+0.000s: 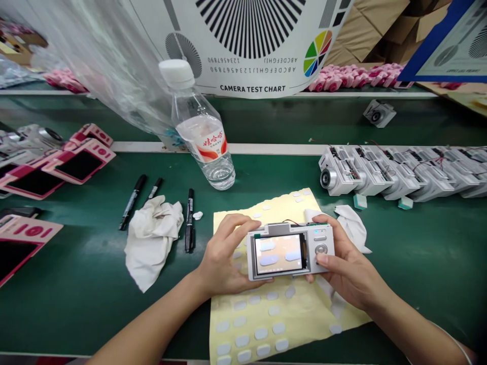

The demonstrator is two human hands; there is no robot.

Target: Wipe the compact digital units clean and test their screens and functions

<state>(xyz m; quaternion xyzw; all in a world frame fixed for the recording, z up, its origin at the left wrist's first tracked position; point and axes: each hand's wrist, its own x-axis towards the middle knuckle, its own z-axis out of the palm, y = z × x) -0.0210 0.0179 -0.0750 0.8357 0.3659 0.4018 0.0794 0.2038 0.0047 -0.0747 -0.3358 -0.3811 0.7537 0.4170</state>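
Several rows of small pale stickers [261, 333] are lying on a yellow sheet [312, 314], which is spreading over the green bench [76, 314] nearest to me. Above this sheet I am holding one silver-white camera [283, 256], and its screen is facing me, showing pale shapes on an orange ground. My left hand [222, 258] is grasping the left end of it, with the fingers bending around the edge. My right hand [350, 274] is gripping the right end, and its thumb is resting at the round button [321, 248]; whether it is pressing, I cannot tell.

To the left, a crumpled white tissue [152, 241] is lying among three black markers [189, 223]. Beyond my right hand, another white piece of tissue [352, 228] is lying. Pink-framed devices [81, 162] are occupying the left side. Farther, a clear water bottle [205, 137] is standing, and on the right a row of opened white camera bodies [399, 172] is stretching away. Farthest, a camera test chart [251, 66] is facing me, and pink pieces [353, 77] are lining the ledge to its right, before brown cardboard [365, 30].
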